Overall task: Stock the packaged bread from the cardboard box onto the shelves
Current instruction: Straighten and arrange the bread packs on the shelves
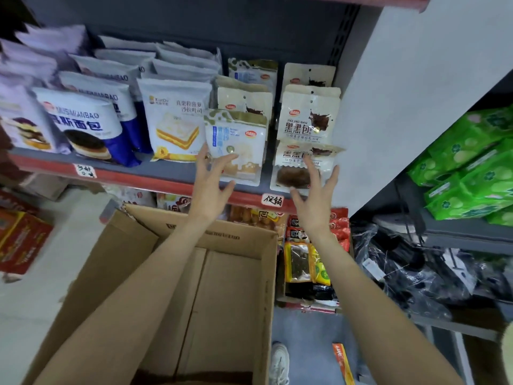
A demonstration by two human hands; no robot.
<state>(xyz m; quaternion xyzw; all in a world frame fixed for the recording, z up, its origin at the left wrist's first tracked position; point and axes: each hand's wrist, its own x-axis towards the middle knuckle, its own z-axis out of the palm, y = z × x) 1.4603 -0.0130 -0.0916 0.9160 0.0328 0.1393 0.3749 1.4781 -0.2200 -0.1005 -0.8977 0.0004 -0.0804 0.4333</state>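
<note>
Stocking nearing its end: box at lower centre showing empty, bread packs filling the shelf at mid-frame, both hands' fingers spreading released, grasping nothing.

A grey shelf with a red front edge carries rows of packaged bread; at its left stand purple-and-white packs, then blue-and-white round-bread packs, then a white sandwich-cake pack; further right a white-and-green pack leans at the front of its row; at the far right sit chocolate bread packs, the foremost one tilted at the shelf's edge; two handwritten labels stick to the red edge; on the floor below stand an open cardboard box and a red carton.
</note>
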